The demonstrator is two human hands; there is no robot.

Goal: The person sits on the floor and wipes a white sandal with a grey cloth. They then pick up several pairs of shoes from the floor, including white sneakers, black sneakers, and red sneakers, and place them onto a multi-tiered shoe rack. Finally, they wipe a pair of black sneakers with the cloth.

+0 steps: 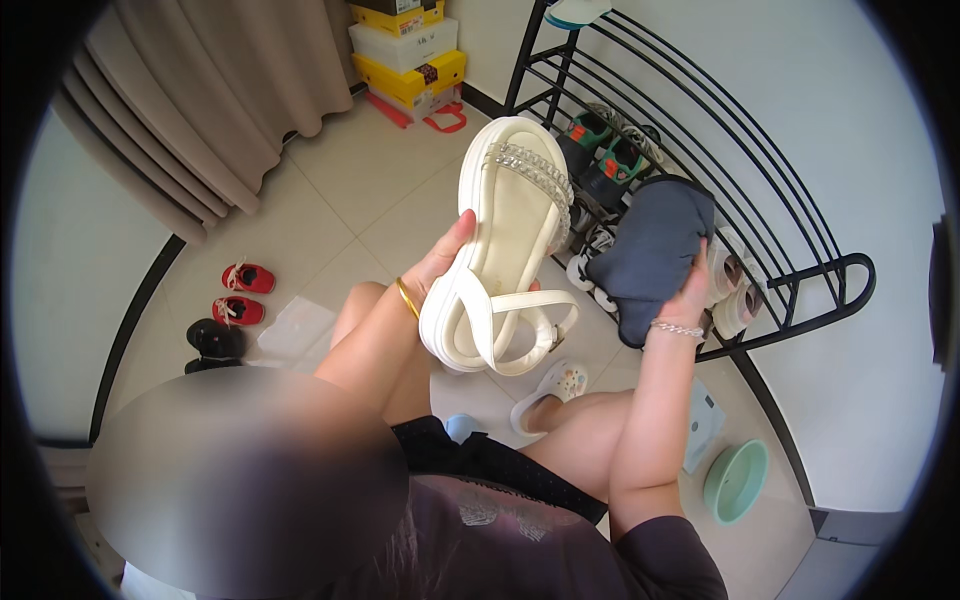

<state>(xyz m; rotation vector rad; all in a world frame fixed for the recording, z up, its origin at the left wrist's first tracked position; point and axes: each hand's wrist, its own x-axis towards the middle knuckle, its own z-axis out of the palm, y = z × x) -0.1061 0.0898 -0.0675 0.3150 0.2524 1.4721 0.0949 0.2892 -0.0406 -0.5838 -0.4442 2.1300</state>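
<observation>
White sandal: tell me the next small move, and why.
Probably bring the dark cloth across to the sandal: the right hand holds the cloth beside it, a gap between them, while the left hand grips the sandal, insole facing the camera.

Beige curtain [215,90], green basin [737,481]

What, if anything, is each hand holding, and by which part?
The left grip holds a white sandal around its middle; the right grip holds a dark cloth by its right edge.
</observation>
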